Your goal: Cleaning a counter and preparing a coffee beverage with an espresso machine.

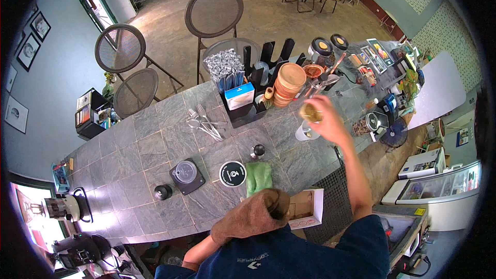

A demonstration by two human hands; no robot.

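My right hand [328, 118] grips a small glass [311, 113] with yellow-brown contents. The glass tilts over the mouth of a translucent plastic cup [306, 131] standing on the grey tiled counter [147, 170]. From this angle I cannot tell whether anything pours out. A brown cloth item [248, 217] with a dark hollow at one end hides my left hand; only the forearm shows, running up to it. Near that cloth lie a folded green towel [259, 177] and an open cardboard box [304, 209].
A black organizer [244, 118] holds wrapped straws [226, 68] beside stacked round wooden containers [288, 83]. Forks and spoons [205, 124], a tamper [257, 151], a round black-and-white disc [232, 174], a scale [188, 180] bearing a clear lid and a black knob-like tool [163, 192] lie leftward.
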